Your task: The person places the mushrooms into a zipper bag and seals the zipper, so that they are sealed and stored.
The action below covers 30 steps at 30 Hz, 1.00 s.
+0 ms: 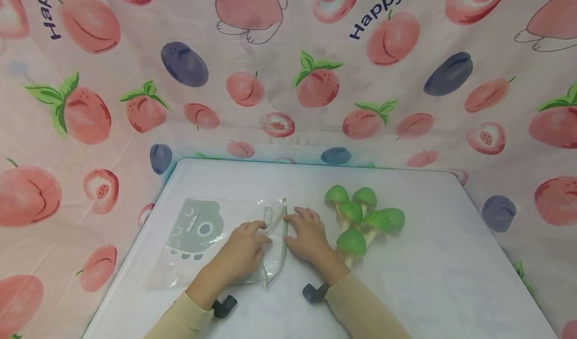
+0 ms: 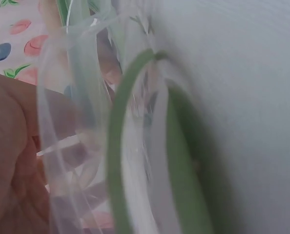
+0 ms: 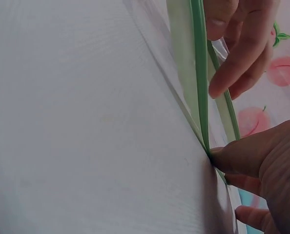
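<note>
A clear plastic zip bag (image 1: 198, 229) printed with a grey-green cartoon animal lies flat, its mouth toward the right. Its green closure strip (image 3: 202, 73) stands parted from the opposite lip. My left hand (image 1: 243, 249) reaches across the bag and holds the film near the mouth; in the left wrist view its fingers (image 2: 67, 117) show partly through the plastic. At the outer edge of the mouth, my right hand (image 1: 308, 236) pinches the green strip between thumb (image 3: 228, 157) and fingers. Just right of that hand lie several green-capped mushrooms (image 1: 351, 242) with pale stems, bunched together.
Everything lies on a white tabletop (image 1: 433, 279). Fruit-printed pink cloth (image 1: 279, 78) rises behind the table and along both sides. A black wrist device (image 1: 225, 306) sits by the left cuff, and another black device (image 1: 314, 293) by the right.
</note>
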Each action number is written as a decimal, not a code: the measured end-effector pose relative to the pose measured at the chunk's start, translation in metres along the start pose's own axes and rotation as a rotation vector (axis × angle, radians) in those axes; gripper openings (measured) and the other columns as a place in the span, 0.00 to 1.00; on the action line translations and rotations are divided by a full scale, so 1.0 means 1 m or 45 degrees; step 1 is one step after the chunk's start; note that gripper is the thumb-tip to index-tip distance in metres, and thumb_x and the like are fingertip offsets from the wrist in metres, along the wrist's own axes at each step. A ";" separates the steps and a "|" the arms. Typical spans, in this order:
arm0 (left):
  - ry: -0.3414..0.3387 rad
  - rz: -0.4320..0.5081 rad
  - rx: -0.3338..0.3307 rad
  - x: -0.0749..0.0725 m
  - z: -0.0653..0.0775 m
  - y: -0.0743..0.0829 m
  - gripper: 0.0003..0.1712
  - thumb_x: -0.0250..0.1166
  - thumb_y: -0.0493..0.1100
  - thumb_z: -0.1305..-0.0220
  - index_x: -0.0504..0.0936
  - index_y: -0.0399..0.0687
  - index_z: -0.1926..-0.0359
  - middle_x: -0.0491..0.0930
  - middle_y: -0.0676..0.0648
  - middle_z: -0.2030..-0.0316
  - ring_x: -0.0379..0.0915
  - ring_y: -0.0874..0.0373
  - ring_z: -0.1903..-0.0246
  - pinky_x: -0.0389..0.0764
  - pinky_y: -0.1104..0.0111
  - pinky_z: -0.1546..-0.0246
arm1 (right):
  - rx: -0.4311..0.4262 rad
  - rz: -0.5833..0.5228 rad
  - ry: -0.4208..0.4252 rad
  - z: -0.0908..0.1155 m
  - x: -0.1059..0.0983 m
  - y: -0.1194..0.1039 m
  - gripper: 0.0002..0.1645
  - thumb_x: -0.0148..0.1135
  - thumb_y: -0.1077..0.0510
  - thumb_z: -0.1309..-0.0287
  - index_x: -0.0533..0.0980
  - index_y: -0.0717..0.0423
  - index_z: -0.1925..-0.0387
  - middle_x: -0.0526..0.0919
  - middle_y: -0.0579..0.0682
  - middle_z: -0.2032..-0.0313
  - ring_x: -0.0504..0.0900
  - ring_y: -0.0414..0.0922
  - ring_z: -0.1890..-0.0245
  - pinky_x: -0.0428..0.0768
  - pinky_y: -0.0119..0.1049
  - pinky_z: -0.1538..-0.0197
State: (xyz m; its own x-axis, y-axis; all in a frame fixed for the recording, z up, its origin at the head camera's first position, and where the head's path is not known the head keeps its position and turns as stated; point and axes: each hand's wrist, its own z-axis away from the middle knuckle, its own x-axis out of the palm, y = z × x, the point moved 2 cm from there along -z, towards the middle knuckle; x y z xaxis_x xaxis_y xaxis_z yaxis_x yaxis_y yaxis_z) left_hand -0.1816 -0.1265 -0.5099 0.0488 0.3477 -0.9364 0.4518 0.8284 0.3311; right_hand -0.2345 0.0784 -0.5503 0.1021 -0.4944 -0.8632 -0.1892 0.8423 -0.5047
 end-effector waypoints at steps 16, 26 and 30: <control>-0.123 -0.033 -0.037 0.008 0.001 -0.004 0.19 0.62 0.37 0.27 0.89 0.53 0.40 0.77 0.48 0.32 0.73 0.43 0.30 0.80 0.47 0.32 | -0.005 -0.001 0.003 0.000 0.001 0.001 0.30 0.69 0.44 0.36 0.80 0.40 0.33 0.68 0.55 0.21 0.59 0.63 0.18 0.62 0.71 0.22; -0.073 -0.128 0.075 0.011 0.000 -0.005 0.19 0.64 0.39 0.28 0.87 0.48 0.39 0.82 0.45 0.36 0.77 0.40 0.34 0.79 0.45 0.33 | -0.016 -0.006 0.018 0.000 0.002 0.002 0.30 0.69 0.43 0.36 0.80 0.39 0.33 0.69 0.55 0.21 0.60 0.64 0.18 0.63 0.71 0.22; -0.053 -0.118 0.069 0.010 0.000 -0.004 0.19 0.63 0.39 0.27 0.86 0.44 0.38 0.82 0.45 0.36 0.77 0.41 0.34 0.79 0.46 0.31 | -0.016 -0.007 0.019 0.000 0.001 0.002 0.30 0.69 0.43 0.36 0.80 0.39 0.33 0.68 0.55 0.21 0.59 0.64 0.18 0.62 0.71 0.22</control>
State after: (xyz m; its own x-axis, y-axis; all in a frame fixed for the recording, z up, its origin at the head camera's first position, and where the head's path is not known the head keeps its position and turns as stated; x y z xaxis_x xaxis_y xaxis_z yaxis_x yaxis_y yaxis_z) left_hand -0.1827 -0.1261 -0.5204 0.0411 0.2511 -0.9671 0.5036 0.8307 0.2371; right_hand -0.2348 0.0791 -0.5521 0.0889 -0.5018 -0.8604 -0.2008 0.8371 -0.5090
